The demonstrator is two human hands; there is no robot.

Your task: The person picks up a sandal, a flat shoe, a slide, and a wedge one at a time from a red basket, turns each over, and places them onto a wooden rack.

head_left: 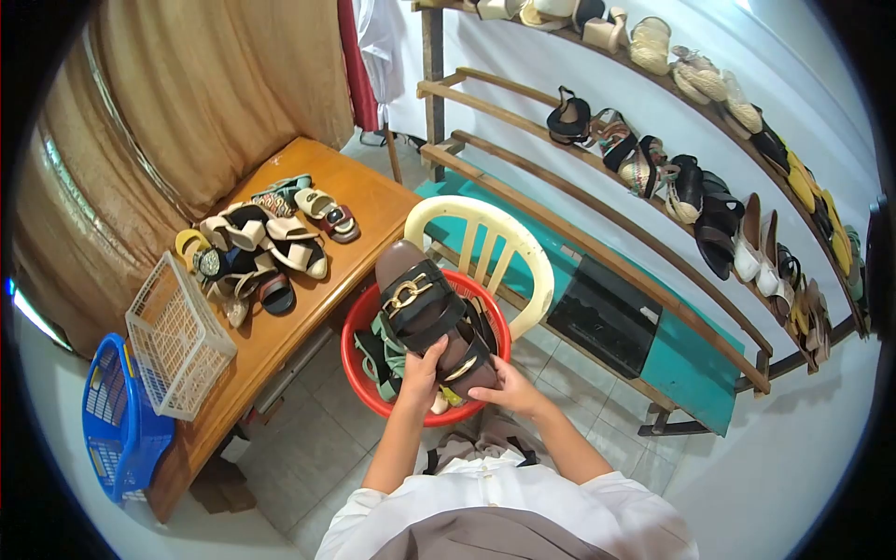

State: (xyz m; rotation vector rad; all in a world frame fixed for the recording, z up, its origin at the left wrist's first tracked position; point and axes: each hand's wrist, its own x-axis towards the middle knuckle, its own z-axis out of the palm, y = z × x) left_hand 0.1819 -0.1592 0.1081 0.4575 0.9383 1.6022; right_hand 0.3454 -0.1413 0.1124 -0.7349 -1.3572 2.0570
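Note:
Two dark sandals are held over a red basket (pixel 348 347). The upper black sandal (pixel 408 294) has a gold chain buckle, and the lower sandal (pixel 464 366) has a strap with a gold piece. My left hand (pixel 423 375) grips the sandals at their near left side, thumb on top. My right hand (pixel 511 387) is closed on the near end of the lower sandal. Green-strapped shoes (pixel 381 355) and others lie in the basket below.
A cream plastic chair (pixel 534 271) stands behind the basket. Sandals (pixel 266 243) lie on the wooden table (pixel 378 201), beside a white crate (pixel 177 341) and blue basket (pixel 117 420). A wooden rack (pixel 551 219) with shoes runs along the right, above a green bench (pixel 691 378).

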